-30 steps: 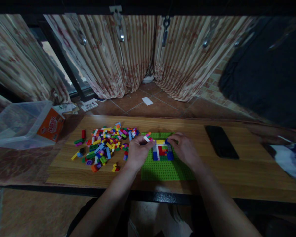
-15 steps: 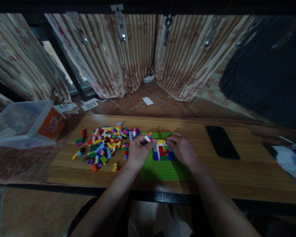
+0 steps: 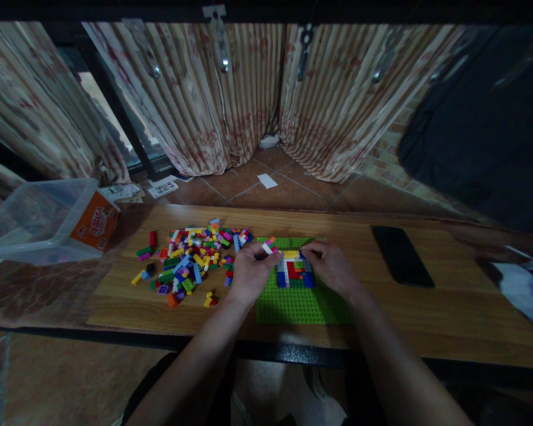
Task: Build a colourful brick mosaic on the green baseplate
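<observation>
A green baseplate point(image 3: 302, 309) carries a small build of toy bricks point(image 3: 295, 271), with blue sides, red in the middle and a yellow row along its far edge. My left hand point(image 3: 254, 270) is closed around a few small bricks point(image 3: 270, 246) in white, pink, orange and green, which stick out past the fingers. Its thumb reaches the build's far left corner. At the far right corner, my right hand point(image 3: 326, 263) pinches at a dark blue brick point(image 3: 301, 254); the fingertips partly hide it.
A pile of loose bricks point(image 3: 195, 260) spreads over the wooden table point(image 3: 128, 307) left of the plate. A black phone point(image 3: 402, 255) lies to the right. Off the table's left end stands a clear plastic box point(image 3: 39, 225) with an orange label. A white and blue packet point(image 3: 522, 290) is at far right.
Both hands stay at the build with almost no movement; the right fingers shift very slightly at its far right corner. The whole view moves a few pixels.
</observation>
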